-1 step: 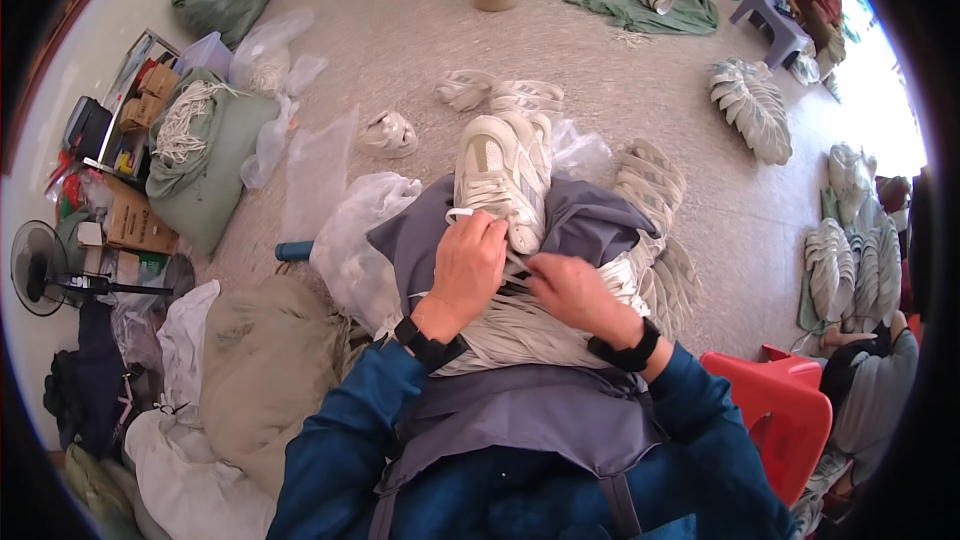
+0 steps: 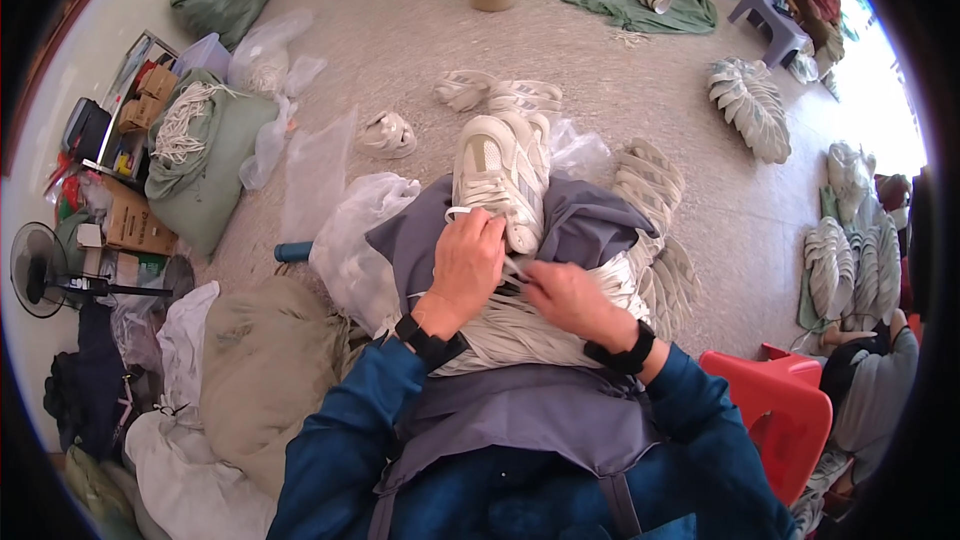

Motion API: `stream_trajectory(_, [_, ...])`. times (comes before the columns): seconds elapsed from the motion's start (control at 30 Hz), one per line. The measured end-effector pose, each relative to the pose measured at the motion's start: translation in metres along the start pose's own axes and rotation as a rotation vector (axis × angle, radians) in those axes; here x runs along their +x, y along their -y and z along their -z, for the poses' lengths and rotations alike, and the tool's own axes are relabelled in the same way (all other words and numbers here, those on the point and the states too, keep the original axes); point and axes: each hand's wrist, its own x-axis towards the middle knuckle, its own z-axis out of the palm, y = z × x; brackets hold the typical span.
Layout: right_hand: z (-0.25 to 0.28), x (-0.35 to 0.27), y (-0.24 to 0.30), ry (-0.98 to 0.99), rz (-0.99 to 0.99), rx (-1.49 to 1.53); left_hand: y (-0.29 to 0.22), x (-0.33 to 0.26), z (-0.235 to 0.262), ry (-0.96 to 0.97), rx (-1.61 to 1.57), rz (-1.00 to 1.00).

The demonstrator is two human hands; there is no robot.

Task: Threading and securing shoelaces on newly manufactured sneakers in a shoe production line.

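A cream and beige sneaker (image 2: 496,166) lies in front of me with its toe pointing away, and another shoe sits close against its right side. My left hand (image 2: 466,258) is closed at the sneaker's ankle end, fingers curled on a white shoelace that loops beside them. A short stretch of the shoelace (image 2: 514,267) runs across to my right hand (image 2: 566,292), which is pinched on it and slightly blurred. Below both hands, a thick bundle of off-white laces (image 2: 525,332) lies across my lap on a grey apron (image 2: 520,410).
Nested rows of shoes (image 2: 650,190) stand right of my lap, with more shoes (image 2: 525,95) ahead on the floor. White plastic bags (image 2: 360,230) and a beige sack (image 2: 270,370) lie left, near a black fan (image 2: 40,265). A red plastic stool (image 2: 775,405) is at right, beside a seated person (image 2: 875,405).
My right hand has shifted very slightly left toward my left hand, and the lace between them shows more clearly. My left hand stays nearly in place.
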Motion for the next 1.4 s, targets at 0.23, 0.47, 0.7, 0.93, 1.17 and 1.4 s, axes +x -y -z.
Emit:
stream_trajectory(0.23, [-0.016,-0.008,-0.008,0.068,0.11,0.07,0.001,0.011,-0.013,0.04,0.113,0.016])
stream_trajectory(0.47, [-0.012,-0.007,-0.01,0.069,0.093,0.078,0.005,0.006,-0.005,0.0,0.15,-0.03])
stream_trajectory(0.7, [-0.01,-0.004,-0.014,0.058,0.093,0.159,0.008,0.002,0.013,-0.017,0.014,0.009])
stream_trajectory(0.93, [0.035,-0.01,0.003,0.127,-0.121,0.421,0.029,-0.011,0.091,0.041,-0.61,0.359])
stream_trajectory(1.17, [0.059,-0.011,0.015,0.14,-0.151,0.472,0.09,-0.042,0.127,0.042,-0.128,0.216])
stream_trajectory(1.4, [0.092,-0.01,0.028,0.07,-0.239,1.073,0.13,-0.065,0.121,-0.053,0.172,0.379])
